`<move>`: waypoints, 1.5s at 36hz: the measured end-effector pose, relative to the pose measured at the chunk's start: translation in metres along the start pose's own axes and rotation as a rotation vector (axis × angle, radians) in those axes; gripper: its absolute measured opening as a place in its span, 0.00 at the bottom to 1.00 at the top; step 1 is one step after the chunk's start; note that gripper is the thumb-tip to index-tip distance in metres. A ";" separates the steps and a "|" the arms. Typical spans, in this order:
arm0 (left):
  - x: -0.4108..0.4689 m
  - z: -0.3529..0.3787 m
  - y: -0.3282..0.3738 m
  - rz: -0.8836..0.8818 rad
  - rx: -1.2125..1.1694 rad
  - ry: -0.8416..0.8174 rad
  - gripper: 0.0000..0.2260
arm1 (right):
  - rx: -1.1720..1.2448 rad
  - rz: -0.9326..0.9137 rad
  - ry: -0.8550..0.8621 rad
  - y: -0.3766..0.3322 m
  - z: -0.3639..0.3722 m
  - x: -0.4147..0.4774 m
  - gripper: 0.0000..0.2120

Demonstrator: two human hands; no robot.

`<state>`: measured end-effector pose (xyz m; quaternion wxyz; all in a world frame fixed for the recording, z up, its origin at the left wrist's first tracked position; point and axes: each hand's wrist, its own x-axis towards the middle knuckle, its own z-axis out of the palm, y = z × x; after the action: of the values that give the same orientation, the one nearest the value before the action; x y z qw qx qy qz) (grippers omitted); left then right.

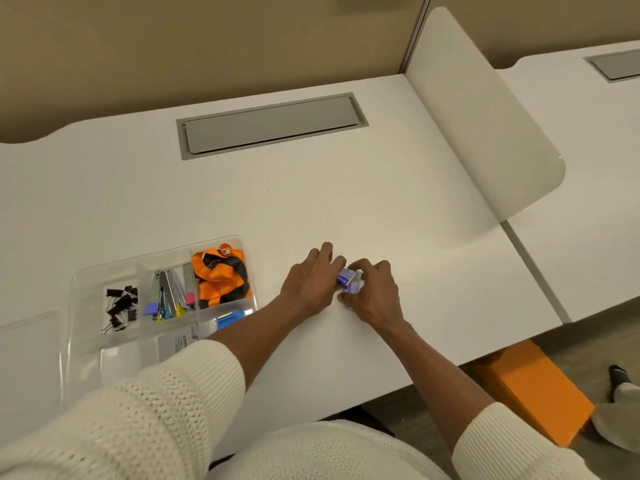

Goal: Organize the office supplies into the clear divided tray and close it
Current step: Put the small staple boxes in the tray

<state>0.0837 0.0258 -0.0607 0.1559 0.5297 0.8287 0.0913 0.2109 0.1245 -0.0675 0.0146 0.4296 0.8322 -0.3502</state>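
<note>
The clear divided tray (86,275) lies at the left of the white desk. Its compartments hold black binder clips (119,308), metal clips with coloured tips (169,296), an orange and black ribbon (221,277), a blue item (229,318) and a white card (176,342). To the tray's right, my left hand (310,284) and my right hand (372,292) meet on the desk. Both hands grip a small blue and white box (348,280) between their fingertips; much of it is hidden by the fingers.
A clear flat lid (27,358) lies left of the tray at the desk edge. A grey cable hatch (272,124) sits at the desk's back. A white divider panel (485,116) stands at the right. An orange block (533,389) lies on the floor.
</note>
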 end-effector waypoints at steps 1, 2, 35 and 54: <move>-0.001 0.001 -0.001 -0.012 0.020 0.006 0.10 | 0.006 0.004 0.007 0.000 0.001 0.001 0.25; -0.001 0.001 -0.001 -0.026 0.042 0.008 0.10 | 0.015 0.010 0.009 0.001 0.002 0.001 0.26; -0.108 -0.097 -0.036 -0.234 -0.177 0.331 0.12 | 0.096 -0.291 -0.011 -0.114 -0.005 -0.032 0.25; -0.298 -0.106 -0.175 -0.884 -0.174 0.152 0.10 | -0.103 -0.558 -0.285 -0.273 0.158 -0.146 0.30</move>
<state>0.0140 -0.3171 0.0312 0.1626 0.1017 0.9736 0.1241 0.0619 -0.1779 0.0164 0.0561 0.1300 0.9242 -0.3547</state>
